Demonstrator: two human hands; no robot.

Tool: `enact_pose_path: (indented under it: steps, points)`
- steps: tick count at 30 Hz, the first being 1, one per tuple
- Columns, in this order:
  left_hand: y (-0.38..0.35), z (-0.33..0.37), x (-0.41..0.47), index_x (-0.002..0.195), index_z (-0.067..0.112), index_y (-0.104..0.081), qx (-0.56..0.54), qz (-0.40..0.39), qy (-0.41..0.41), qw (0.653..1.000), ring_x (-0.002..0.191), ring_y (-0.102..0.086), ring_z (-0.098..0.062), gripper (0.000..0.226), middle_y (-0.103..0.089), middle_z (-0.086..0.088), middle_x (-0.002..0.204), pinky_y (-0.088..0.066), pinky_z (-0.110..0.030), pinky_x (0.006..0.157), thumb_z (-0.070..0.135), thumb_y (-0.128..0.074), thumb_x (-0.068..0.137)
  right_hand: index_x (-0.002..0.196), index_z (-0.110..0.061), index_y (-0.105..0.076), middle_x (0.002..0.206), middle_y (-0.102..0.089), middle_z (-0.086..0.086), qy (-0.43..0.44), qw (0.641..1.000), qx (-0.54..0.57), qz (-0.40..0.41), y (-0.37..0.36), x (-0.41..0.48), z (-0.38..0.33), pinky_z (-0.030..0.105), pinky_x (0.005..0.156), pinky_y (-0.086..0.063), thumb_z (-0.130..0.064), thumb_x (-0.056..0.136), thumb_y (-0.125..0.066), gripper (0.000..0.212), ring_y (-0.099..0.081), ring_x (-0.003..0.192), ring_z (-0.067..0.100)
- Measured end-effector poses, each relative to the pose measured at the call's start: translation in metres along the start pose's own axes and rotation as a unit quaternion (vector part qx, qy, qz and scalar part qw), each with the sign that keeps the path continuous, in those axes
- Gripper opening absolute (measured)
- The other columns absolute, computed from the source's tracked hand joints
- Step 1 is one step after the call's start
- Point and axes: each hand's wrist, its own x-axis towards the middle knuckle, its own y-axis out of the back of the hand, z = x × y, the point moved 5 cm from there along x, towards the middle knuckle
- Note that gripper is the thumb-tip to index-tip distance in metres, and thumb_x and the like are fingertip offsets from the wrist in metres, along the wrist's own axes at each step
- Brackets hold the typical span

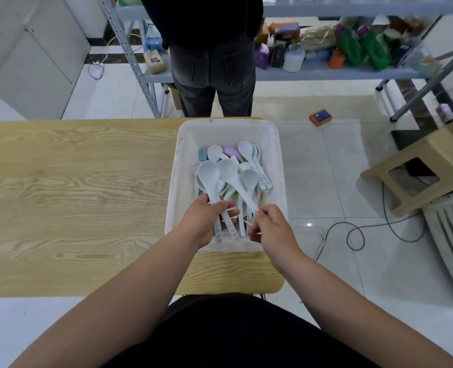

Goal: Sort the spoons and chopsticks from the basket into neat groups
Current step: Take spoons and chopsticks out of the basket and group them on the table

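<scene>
A white plastic basket (188,144) sits at the right end of the wooden table (74,181). Inside it lies a jumble of pale blue-white spoons (249,155), a purple spoon (232,150), a teal one (202,153) and a thin wooden chopstick (247,222). My left hand (207,221) is over the near end of the basket, shut on the handles of two or three pale spoons whose bowls (208,170) point away from me. My right hand (269,225) pinches the handle of another pale spoon (229,170) beside it.
A person in dark trousers (214,75) stands just beyond the table's far edge. Behind is a metal shelf (326,73) with assorted goods. On the tiled floor to the right are a tan stool (427,168), cables (366,235) and an orange box (321,117).
</scene>
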Motion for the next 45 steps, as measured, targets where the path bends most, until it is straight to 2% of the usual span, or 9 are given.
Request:
enact_pose_path:
  steps: [3, 6, 10, 12, 16, 20, 25, 35, 45]
  points:
    - [-0.01, 0.004, -0.016, 0.107, 0.005, -0.057, -0.03, -0.029, -0.032, 0.999, 0.091, -0.075, -0.027, 0.008, -0.074, -0.014, 0.105, -0.061, -0.041, 0.074, 0.003, -0.052, 0.101, 0.1, -0.023, -0.054, 0.087, -0.063, -0.003, 0.024, 0.998, -0.038, -0.046, -0.011, -0.012, 0.002, 0.033, 0.077, -0.053, -0.028, 0.105, -0.046, 0.01, -0.06, 0.08, 0.012]
    - [-0.007, -0.001, -0.031, 0.115, 0.006, -0.061, -0.01, -0.017, -0.052, 0.998, 0.1, -0.073, -0.026, 0.016, -0.075, -0.012, 0.106, -0.058, -0.045, 0.086, 0.004, -0.053, 0.101, 0.094, -0.024, -0.05, 0.081, -0.053, -0.006, 0.076, 0.988, -0.113, -0.075, -0.018, -0.022, 0.004, 0.025, 0.064, -0.041, -0.029, 0.104, -0.05, 0.01, -0.048, 0.068, 0.008]
    - [0.016, -0.02, -0.049, 0.109, 0.006, -0.065, -0.018, 0.043, -0.056, 0.997, 0.099, -0.073, -0.025, 0.02, -0.075, -0.013, 0.101, -0.059, -0.039, 0.079, -0.006, -0.055, 0.096, 0.091, -0.035, -0.055, 0.08, -0.061, -0.006, 0.079, 0.975, -0.122, -0.166, -0.042, -0.031, 0.016, 0.045, 0.077, -0.057, -0.031, 0.098, -0.059, 0.01, -0.062, 0.076, 0.016]
    - [0.036, -0.029, -0.06, 0.108, 0.004, -0.066, -0.023, 0.068, -0.058, 0.996, 0.101, -0.072, -0.029, 0.02, -0.074, -0.016, 0.101, -0.058, -0.043, 0.084, -0.007, -0.056, 0.095, 0.092, -0.035, -0.058, 0.08, -0.062, -0.007, 0.066, 0.969, -0.129, -0.2, -0.058, -0.037, 0.024, 0.051, 0.08, -0.059, -0.034, 0.095, -0.064, 0.007, -0.067, 0.082, 0.022]
    - [0.085, -0.039, -0.089, 0.109, 0.004, -0.065, -0.077, 0.099, -0.066, 0.99, 0.101, -0.072, -0.025, 0.022, -0.073, -0.014, 0.101, -0.059, -0.045, 0.086, -0.009, -0.054, 0.095, 0.099, -0.024, -0.062, 0.097, -0.072, 0.002, 0.02, 0.948, -0.115, -0.297, -0.103, -0.057, 0.031, 0.047, 0.083, -0.061, -0.027, 0.097, -0.065, 0.004, -0.072, 0.091, 0.022]
    - [0.136, -0.043, -0.12, 0.113, 0.004, -0.063, -0.115, 0.114, -0.105, 0.981, 0.106, -0.071, -0.024, 0.025, -0.074, -0.008, 0.101, -0.059, -0.045, 0.084, -0.01, -0.054, 0.095, 0.107, -0.015, -0.065, 0.102, -0.074, 0.008, 0.035, 0.907, -0.189, -0.375, -0.154, -0.077, 0.026, 0.047, 0.085, -0.06, -0.027, 0.097, -0.064, 0.016, -0.073, 0.094, 0.025]
    - [0.215, -0.041, -0.157, 0.11, 0.008, -0.064, -0.129, 0.136, -0.132, 0.973, 0.105, -0.071, -0.027, 0.022, -0.074, -0.012, 0.106, -0.059, -0.044, 0.082, -0.005, -0.052, 0.097, 0.102, -0.015, -0.067, 0.093, -0.074, 0.009, 0.059, 0.888, -0.224, -0.397, -0.239, -0.111, 0.021, 0.05, 0.085, -0.059, -0.027, 0.095, -0.066, 0.014, -0.072, 0.09, 0.031]
    - [0.405, -0.037, -0.235, 0.126, -0.004, -0.056, -0.249, 0.142, -0.15, 0.946, 0.108, -0.07, -0.025, 0.031, -0.07, -0.016, 0.117, -0.06, -0.036, 0.081, -0.008, -0.043, 0.098, 0.121, -0.004, -0.064, 0.112, -0.071, 0.022, -0.032, 0.852, -0.156, -0.499, -0.42, -0.193, 0.028, 0.043, 0.088, -0.06, -0.007, 0.1, -0.059, 0.022, -0.071, 0.103, 0.034]
    - [0.478, -0.02, -0.215, 0.126, -0.004, -0.057, -0.275, 0.144, -0.127, 0.942, 0.11, -0.069, -0.025, 0.036, -0.07, -0.017, 0.12, -0.06, -0.036, 0.081, -0.014, -0.04, 0.096, 0.123, -0.003, -0.063, 0.114, -0.071, 0.023, -0.084, 0.835, -0.176, -0.515, -0.495, -0.173, 0.015, 0.049, 0.096, -0.055, -0.001, 0.098, -0.059, 0.026, -0.069, 0.109, 0.036]
